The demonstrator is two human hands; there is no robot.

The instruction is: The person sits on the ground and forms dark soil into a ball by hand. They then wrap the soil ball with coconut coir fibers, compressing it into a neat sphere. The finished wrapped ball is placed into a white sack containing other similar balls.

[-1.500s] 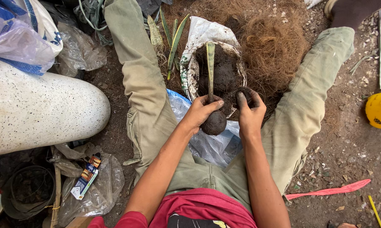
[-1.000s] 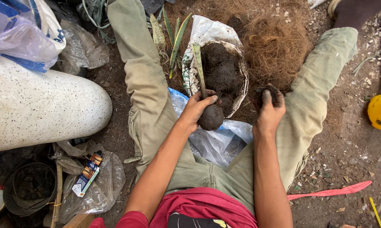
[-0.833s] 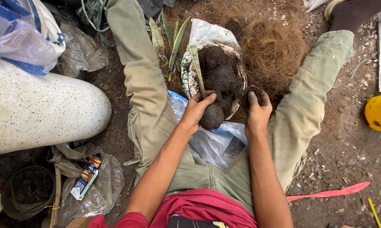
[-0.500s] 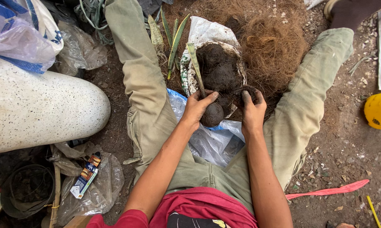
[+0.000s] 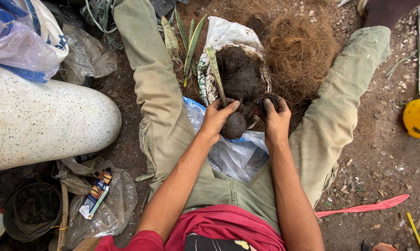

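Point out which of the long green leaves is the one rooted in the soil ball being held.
The single upright leaf rising from the soil ball in the left hand; the other leaves lie loose on the ground.

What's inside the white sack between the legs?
The white sack holds dark clumped soil, with a long leaf standing at its left edge. The soil covers whatever lies deeper, so the bottom cannot be seen.

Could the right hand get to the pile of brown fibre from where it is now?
Probably yes. The right hand rests at the edge of the soil bag, and the brown fibre pile lies just beyond its fingers with nothing between them.
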